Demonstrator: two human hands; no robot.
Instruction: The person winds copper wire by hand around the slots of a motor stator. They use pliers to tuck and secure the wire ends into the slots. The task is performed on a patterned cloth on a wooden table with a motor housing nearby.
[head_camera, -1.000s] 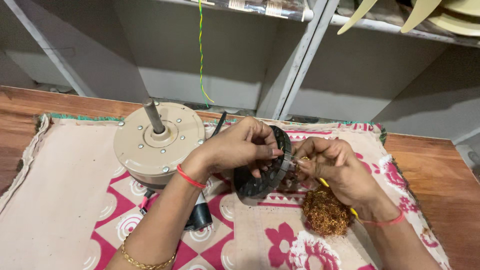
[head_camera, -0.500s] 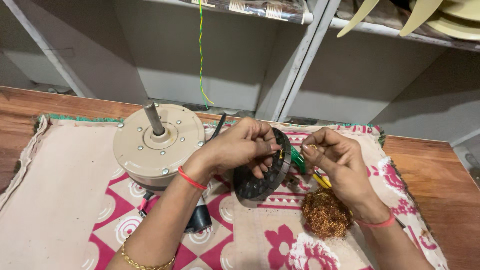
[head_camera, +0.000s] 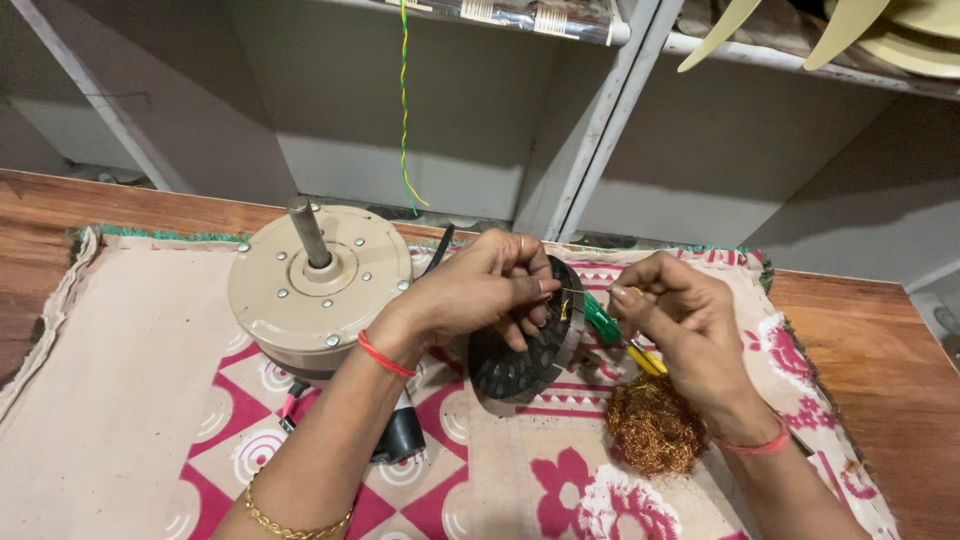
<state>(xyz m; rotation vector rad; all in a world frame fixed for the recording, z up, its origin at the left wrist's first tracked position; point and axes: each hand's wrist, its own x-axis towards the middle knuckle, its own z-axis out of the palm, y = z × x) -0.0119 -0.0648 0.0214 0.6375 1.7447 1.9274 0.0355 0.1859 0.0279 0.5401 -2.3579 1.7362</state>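
Standing at the cloth's (head_camera: 120, 400) left-centre: beige motor housing (head_camera: 318, 290), shaft up. Just right, left hand (head_camera: 480, 285) clamped on black stator ring (head_camera: 525, 345), tilted on edge mid-cloth. Right hand (head_camera: 680, 315) closed around green-and-yellow screwdriver (head_camera: 615, 335), tip at ring. Copper wire tangle (head_camera: 655, 425) below, near cloth's right edge.
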